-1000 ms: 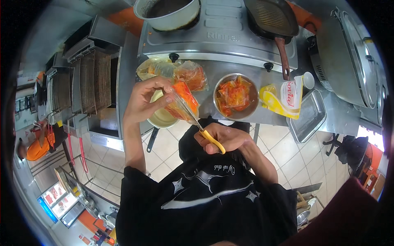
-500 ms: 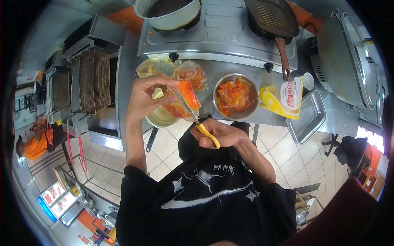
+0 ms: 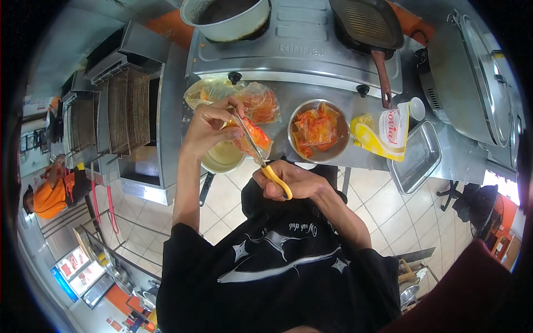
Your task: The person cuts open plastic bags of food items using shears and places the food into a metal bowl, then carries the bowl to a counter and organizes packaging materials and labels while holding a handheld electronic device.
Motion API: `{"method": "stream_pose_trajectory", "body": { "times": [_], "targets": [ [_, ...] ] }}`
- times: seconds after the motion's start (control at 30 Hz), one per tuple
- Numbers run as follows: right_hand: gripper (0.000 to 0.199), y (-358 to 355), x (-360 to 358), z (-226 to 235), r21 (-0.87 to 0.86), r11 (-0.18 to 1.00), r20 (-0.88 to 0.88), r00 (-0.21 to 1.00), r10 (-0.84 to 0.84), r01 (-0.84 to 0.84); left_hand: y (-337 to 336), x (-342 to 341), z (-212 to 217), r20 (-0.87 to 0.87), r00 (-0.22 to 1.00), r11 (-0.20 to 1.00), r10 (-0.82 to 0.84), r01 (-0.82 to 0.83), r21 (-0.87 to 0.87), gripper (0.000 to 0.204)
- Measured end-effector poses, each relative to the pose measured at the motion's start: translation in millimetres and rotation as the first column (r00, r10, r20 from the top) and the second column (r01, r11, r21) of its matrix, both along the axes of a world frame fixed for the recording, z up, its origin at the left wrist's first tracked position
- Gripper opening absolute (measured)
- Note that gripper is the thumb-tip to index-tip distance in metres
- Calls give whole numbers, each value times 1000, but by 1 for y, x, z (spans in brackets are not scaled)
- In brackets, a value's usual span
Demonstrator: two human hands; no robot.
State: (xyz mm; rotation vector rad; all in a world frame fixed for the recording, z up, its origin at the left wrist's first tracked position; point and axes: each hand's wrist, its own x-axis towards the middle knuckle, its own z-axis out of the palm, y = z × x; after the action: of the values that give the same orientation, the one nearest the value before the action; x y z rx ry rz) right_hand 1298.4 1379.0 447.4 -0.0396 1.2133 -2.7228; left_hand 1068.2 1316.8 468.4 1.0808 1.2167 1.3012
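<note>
Yellow-handled scissors cross a packet; its plastic is glossy.

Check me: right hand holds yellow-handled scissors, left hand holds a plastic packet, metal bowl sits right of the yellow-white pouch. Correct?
One error: the bowl sits left of the pouch, per the head view. The rest stands: right hand on scissors, left hand on packet.
</note>
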Motion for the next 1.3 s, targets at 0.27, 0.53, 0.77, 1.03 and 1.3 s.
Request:
{"method": "stream_pose_trajectory", "body": {
  "times": [0.27,0.53,0.77,1.03,1.3],
  "targets": [
    [56,-7,-4,-1,63,986,-56,987,-152,156,-1,10,-8,45,996,997,78,-78,-9,29],
    [57,-9,-2,-2,77,974,-41,976,-213,215,-9,12,-15,45,978,972,204,-208,108,16],
    [61,-7,-3,5,59,985,14,987,-162,161,-10,11,-12,136,979,988,151,-154,17,19],
    [62,-10,-6,2,61,983,-1,985,-173,173,-9,1,-22,104,991,996,81,-84,18,19],
    [54,-14,-10,-5,-157,970,1,982,-187,185,-8,5,-33,128,989,997,79,-76,-30,19]
  ]
}}
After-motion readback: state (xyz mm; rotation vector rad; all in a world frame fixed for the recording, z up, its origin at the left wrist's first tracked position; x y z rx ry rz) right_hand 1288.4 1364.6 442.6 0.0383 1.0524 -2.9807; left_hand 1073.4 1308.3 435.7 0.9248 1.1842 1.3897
